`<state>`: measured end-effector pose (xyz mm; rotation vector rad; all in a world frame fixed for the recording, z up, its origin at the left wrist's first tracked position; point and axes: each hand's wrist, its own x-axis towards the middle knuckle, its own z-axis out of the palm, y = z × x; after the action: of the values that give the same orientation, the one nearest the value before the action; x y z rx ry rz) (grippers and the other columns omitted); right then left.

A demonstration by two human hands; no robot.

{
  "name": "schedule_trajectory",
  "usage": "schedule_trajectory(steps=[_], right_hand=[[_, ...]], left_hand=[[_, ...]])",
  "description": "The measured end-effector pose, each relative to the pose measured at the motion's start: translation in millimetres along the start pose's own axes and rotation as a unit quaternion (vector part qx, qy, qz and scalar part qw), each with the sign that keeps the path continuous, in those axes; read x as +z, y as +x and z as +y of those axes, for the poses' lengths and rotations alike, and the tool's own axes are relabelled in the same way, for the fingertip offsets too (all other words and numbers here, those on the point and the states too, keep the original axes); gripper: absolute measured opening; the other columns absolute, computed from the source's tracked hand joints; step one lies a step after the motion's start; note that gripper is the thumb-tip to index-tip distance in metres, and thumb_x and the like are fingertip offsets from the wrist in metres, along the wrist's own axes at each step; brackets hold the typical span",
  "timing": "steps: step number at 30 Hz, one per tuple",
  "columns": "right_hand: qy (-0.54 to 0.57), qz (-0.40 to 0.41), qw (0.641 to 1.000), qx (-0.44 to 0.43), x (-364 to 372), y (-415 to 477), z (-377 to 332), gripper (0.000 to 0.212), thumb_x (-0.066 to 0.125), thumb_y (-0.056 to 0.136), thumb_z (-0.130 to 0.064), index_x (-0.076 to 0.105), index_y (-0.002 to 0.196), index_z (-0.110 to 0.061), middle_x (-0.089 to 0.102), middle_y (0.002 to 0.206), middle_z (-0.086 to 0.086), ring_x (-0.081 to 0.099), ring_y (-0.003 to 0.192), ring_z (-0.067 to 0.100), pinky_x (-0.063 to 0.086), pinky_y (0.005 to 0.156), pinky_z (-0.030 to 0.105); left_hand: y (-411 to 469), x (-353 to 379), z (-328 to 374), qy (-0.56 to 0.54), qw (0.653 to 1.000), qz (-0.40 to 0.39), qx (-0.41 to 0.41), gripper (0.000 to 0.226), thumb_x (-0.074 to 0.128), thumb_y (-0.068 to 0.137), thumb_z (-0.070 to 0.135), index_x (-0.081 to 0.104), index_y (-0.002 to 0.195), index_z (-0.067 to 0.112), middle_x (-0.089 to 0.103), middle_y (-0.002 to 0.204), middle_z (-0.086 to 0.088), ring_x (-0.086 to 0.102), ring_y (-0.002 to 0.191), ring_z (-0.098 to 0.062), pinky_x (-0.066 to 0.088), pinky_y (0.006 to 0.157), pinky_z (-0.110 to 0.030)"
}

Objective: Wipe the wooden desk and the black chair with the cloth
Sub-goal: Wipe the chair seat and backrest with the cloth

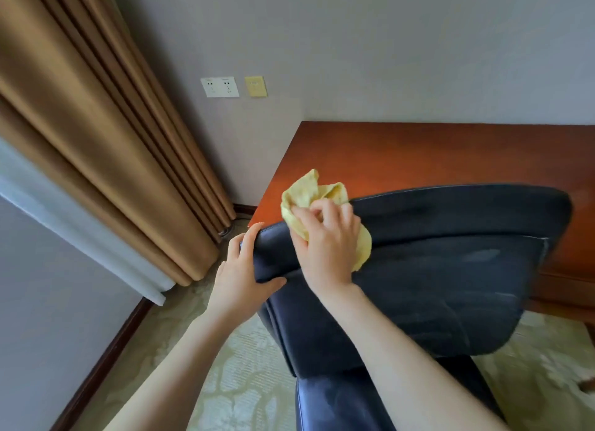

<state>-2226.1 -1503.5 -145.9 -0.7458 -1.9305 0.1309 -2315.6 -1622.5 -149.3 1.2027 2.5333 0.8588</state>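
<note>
Desk point(418, 153) seen beyond chair point(450, 285); chair back tilted, faint pale smears seen on black surface; left hand point(244, 269) clamped on chair's left top corner, thumb on near face, fingers wrapped over edge; right hand point(325, 240) set just right of it on chair's top edge, fingers curled round bunched cloth point(309, 189), cloth pressed to chair; step judged: chair-back wipe; next move judged: cloth drawn rightward along top edge, then down near face, chair braced by left hand.
</note>
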Motion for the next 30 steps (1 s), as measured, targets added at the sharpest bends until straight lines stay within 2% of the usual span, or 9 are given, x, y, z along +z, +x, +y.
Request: schedule_trajectory(steps=[2,5,8,10,12,16,21,26,30], right_hand=[[0.000,-0.003,0.998,-0.055,6,-13,-13,0.010,0.066,0.082,-0.020,0.073,0.087,-0.026,0.059,0.078,-0.002,0.047,0.073,0.022,0.038,0.065,0.034],[-0.024,0.039,0.995,-0.088,7,-21,-3,0.012,0.068,0.083,-0.020,0.074,0.091,-0.028,0.061,0.076,-0.004,0.046,0.071,0.018,0.040,0.066,0.034],[-0.026,0.040,0.993,-0.108,2,-20,18,0.016,0.070,0.082,-0.019,0.074,0.096,-0.026,0.062,0.079,-0.002,0.047,0.074,0.018,0.039,0.069,0.033],[-0.024,0.038,0.992,-0.118,-1,-17,29,0.017,0.069,0.082,-0.018,0.073,0.097,-0.025,0.062,0.079,-0.001,0.046,0.075,0.018,0.039,0.071,0.034],[-0.034,0.046,0.991,-0.117,-7,-14,40,0.018,0.069,0.081,-0.016,0.074,0.096,-0.024,0.062,0.078,0.000,0.050,0.073,0.020,0.042,0.070,0.034],[-0.068,0.075,0.990,-0.096,-20,-8,64,0.021,0.067,0.078,-0.009,0.075,0.092,-0.022,0.063,0.077,0.002,0.050,0.072,0.020,0.045,0.067,0.034],[-0.092,0.085,0.991,-0.037,-43,-4,98,0.024,0.062,0.079,-0.006,0.074,0.097,-0.017,0.063,0.082,0.007,0.042,0.078,0.020,0.045,0.064,0.036],[-0.116,0.085,0.988,0.064,-71,-8,134,0.040,0.072,0.069,0.004,0.071,0.105,-0.014,0.062,0.090,0.011,0.053,0.074,0.030,0.049,0.065,0.041],[-0.116,0.097,0.978,0.146,-86,-10,156,0.042,0.074,0.071,0.003,0.067,0.109,-0.014,0.058,0.097,0.010,0.051,0.080,0.030,0.050,0.063,0.039]], left_hand=[[-3,2,6,0.050,0.998,0.042,-0.002,0.085,0.075,0.075,0.034,0.026,0.145,0.027,0.033,0.142,0.005,0.038,0.129,-0.019,0.030,0.107,-0.049],[-4,6,16,0.102,0.990,0.096,0.032,0.076,0.066,0.078,0.032,0.030,0.144,0.020,0.029,0.150,0.004,0.025,0.140,-0.019,0.010,0.116,-0.051],[2,12,32,0.119,0.983,0.093,0.100,0.084,0.065,0.078,0.022,0.022,0.150,0.020,0.017,0.157,0.004,0.007,0.147,-0.019,0.002,0.116,-0.046],[5,17,41,0.121,0.982,0.078,0.121,0.087,0.064,0.078,0.018,0.017,0.151,0.019,0.014,0.159,0.003,0.002,0.147,-0.019,0.001,0.117,-0.043],[7,22,48,0.130,0.980,0.071,0.134,0.087,0.065,0.078,0.020,0.019,0.151,0.016,0.019,0.157,-0.001,0.009,0.146,-0.023,0.003,0.117,-0.043],[14,25,53,0.211,0.957,0.084,0.183,0.082,0.067,0.076,0.028,0.031,0.148,0.015,0.042,0.140,-0.009,0.036,0.130,-0.030,0.024,0.112,-0.049],[21,33,63,0.262,0.939,0.066,0.214,0.084,0.069,0.075,0.033,0.028,0.149,0.027,0.042,0.135,-0.018,0.039,0.122,-0.036,0.027,0.105,-0.057],[24,39,65,0.287,0.928,0.076,0.226,0.090,0.073,0.072,0.035,0.028,0.149,0.025,0.043,0.130,-0.021,0.043,0.115,-0.039,0.031,0.098,-0.060],[23,39,59,0.281,0.926,0.090,0.236,0.094,0.077,0.068,0.035,0.030,0.149,0.023,0.043,0.129,-0.022,0.043,0.113,-0.041,0.031,0.096,-0.060]])
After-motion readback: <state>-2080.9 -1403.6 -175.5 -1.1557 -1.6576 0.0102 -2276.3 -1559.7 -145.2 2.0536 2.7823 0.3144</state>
